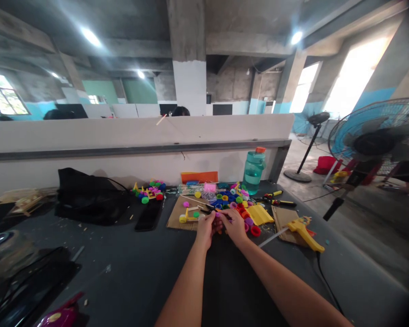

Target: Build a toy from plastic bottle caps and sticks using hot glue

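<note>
Two bare hands meet above the tabletop, right of its middle and toward its far edge. The right hand has a narrow grip, its fingertips pinching a small purple piece. The left hand is curled with its fingertips close beside that piece; whether its grip holds anything is too small to tell. Just beyond lies a cardboard sheet bearing a yellow piece with round caps at its ends. Loose caps in blue, red and purple crowd the space from the hands to the far edge. A yellow glue gun lies by the right edge, and a teal bottle stands near the far right corner. Left of the cardboard is a black phone; a black bag sits farther left, near the far edge.
</note>
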`<state>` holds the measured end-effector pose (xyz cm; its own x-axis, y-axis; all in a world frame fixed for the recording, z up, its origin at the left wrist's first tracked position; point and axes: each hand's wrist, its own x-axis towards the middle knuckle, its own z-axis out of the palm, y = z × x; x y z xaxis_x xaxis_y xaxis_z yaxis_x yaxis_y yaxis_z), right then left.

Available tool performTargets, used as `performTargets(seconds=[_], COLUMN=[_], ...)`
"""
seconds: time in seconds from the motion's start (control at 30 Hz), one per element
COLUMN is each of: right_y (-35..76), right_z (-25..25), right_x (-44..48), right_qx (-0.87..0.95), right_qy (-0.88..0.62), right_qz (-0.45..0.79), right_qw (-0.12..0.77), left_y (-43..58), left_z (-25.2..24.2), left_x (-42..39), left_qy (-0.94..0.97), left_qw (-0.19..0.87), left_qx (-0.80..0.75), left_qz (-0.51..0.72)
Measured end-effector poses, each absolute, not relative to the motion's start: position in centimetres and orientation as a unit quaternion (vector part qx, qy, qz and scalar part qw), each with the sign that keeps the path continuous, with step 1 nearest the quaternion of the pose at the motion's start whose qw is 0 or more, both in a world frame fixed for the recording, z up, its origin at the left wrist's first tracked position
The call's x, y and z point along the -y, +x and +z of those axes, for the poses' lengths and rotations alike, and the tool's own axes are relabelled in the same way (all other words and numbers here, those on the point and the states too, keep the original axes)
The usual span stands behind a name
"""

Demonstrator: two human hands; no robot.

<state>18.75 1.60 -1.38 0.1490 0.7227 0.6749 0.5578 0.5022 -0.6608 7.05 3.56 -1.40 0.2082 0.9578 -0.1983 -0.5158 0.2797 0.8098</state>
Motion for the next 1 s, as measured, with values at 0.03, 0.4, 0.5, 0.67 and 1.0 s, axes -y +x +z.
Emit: performTargets(seconds=[0.03,0.4,0.5,0.67,1.0], right_y=[18.8,18.7,18.8,18.9,19.3], right_z=[-1.5,-2.5,-2.4,-2.1,-1.9], right_x=[-1.6,-2.6,-2.4,-2.2,-2.3], right_qx=[0.648,0.646,0.645,0.654,0.656], right_qy=[-0.493,-0.48,-0.483,-0.489,-0.492], right_qz=[0.078,0.112,0.114,0.102,0.049], right_qw=[0.575,0.583,0.581,0.569,0.571], left_y=[7.0,6.8,6.9,7.1,7.2], left_z=[-1.4,-1.6,-1.7,-1.7,-1.1], left_x=[-3.5,-3.6,-3.8,-3.9,-3.5], left_qy=[0.304,0.308,0.311,0.318,0.339], left_qw=[0.717,0.741,0.742,0.742,0.734], left_qx=[-0.358,-0.331,-0.334,-0.341,-0.366], left_qz=[0.514,0.496,0.492,0.482,0.462])
